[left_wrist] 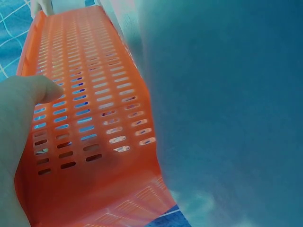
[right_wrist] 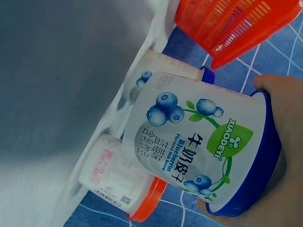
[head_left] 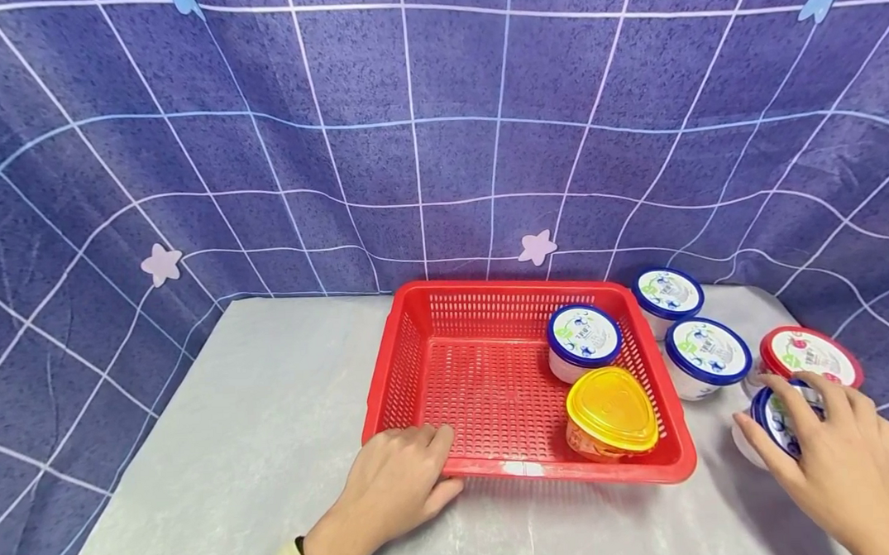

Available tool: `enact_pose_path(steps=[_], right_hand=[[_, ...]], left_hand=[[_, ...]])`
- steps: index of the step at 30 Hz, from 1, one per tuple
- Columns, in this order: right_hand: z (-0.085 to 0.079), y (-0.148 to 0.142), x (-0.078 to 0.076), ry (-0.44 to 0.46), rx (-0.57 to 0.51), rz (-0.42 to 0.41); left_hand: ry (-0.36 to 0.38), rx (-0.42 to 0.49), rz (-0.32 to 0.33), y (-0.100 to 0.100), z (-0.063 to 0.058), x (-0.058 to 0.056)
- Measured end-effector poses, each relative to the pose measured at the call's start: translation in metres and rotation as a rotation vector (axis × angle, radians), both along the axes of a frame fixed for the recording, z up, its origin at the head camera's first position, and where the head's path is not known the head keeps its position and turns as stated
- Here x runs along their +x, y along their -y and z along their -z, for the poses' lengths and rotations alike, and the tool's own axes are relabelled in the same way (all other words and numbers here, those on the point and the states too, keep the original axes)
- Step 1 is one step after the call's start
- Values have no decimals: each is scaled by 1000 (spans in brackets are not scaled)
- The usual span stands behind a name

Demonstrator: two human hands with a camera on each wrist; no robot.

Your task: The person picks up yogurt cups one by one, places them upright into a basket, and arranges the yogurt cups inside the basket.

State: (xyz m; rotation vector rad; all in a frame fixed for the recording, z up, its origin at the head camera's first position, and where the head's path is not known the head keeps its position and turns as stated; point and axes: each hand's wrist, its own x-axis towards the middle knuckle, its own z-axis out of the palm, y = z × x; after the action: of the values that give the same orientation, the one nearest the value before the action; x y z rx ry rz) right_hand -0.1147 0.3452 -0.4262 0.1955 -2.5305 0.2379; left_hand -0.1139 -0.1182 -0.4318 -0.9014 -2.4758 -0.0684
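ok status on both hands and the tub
Left hand grips near rim of red basket. Right hand grips blue-lidded blueberry tub, outside basket. Red-lidded tub close behind it; no obstruction seen.

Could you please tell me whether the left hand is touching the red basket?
Touching. The head view shows the left hand holding the near rim of the red basket, fingers over the edge.

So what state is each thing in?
Red basket: partly filled
Yellow-lidded tub: closed, in basket
Blue-lidded tub in basket: closed
Far blue-lidded tub: closed, upright
Middle blue-lidded tub: closed, upright
Near blue-lidded tub: closed, held
Red-lidded tub: closed, upright
Left hand: gripping basket
Right hand: gripping near tub
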Motion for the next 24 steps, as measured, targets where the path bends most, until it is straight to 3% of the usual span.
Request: enact_pose_path(steps=[14, 24], right_hand=[[-18, 16, 4, -61, -87, -28], [-34, 25, 0, -145, -50, -76]], left_hand=[[6, -3, -1, 1, -2, 0], [2, -6, -2, 0, -1, 0]])
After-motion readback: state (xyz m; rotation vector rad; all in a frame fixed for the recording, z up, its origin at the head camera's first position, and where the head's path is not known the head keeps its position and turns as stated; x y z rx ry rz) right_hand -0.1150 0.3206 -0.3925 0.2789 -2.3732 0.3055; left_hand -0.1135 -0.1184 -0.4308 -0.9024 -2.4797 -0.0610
